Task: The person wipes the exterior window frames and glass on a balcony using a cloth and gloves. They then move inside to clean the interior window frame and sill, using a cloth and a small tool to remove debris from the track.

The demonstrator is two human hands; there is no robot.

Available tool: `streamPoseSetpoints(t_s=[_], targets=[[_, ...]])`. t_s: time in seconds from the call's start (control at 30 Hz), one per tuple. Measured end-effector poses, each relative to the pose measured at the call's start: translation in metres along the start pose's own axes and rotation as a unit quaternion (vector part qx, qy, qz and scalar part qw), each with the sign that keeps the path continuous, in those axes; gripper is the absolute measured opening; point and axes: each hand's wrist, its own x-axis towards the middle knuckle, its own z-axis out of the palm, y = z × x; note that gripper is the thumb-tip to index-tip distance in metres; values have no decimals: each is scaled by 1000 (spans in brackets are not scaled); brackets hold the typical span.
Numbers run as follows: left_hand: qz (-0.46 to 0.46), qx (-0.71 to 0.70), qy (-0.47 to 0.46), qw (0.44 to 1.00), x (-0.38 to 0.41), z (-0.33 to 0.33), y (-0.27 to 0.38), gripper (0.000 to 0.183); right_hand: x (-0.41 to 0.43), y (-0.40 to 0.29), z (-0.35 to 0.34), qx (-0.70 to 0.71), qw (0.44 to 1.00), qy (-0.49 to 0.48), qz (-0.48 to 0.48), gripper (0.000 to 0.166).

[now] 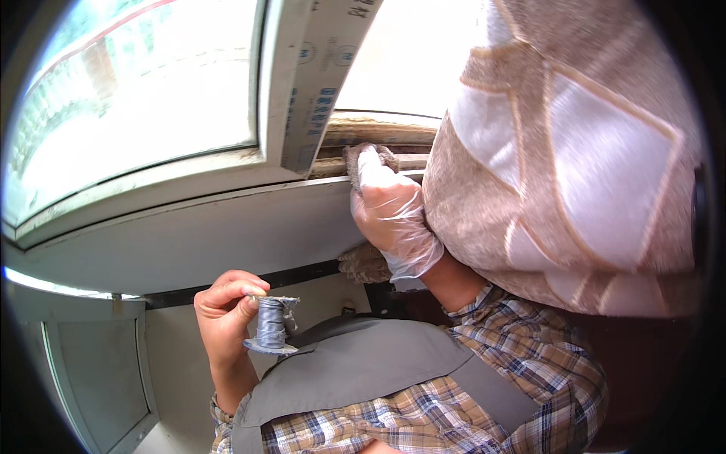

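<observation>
Between thumb and fingers, my left hand (229, 315) grips the upper rim of a spool wound with grey wire or cord (271, 323), held in front of my apron. My right hand (391, 210), in a thin clear plastic glove, presses a brown-grey cloth (357, 162) into the dirty track of the window sill (414, 162). The cloth is bunched around its fingers, and part of it is hidden behind them. Just left of the cloth stands the window frame's upright (317, 85), which bears printed writing.
A large beige and white padded fabric piece (488, 227) rises close beside my right arm. Left of the upright is a framed glass pane (153, 85). Ribbed beige fabric (366, 263) lies under my right wrist. A grey panelled door (99, 363) shows at lower left.
</observation>
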Motion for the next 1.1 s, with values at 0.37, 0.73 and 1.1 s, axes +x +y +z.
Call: streamPoseSetpoints(t_s=[0.37,0.73,1.1], targets=[[-1,10,-3,1000,10,14,-5,11,17,6,29,335,939,75,-34,42],[-20,31,93,995,5,3,-24,8,-3,95,-9,277,955,73,77,17],[-25,21,90,995,-3,2,-29,8,11,70,17,-6,999,18,-49,11]])
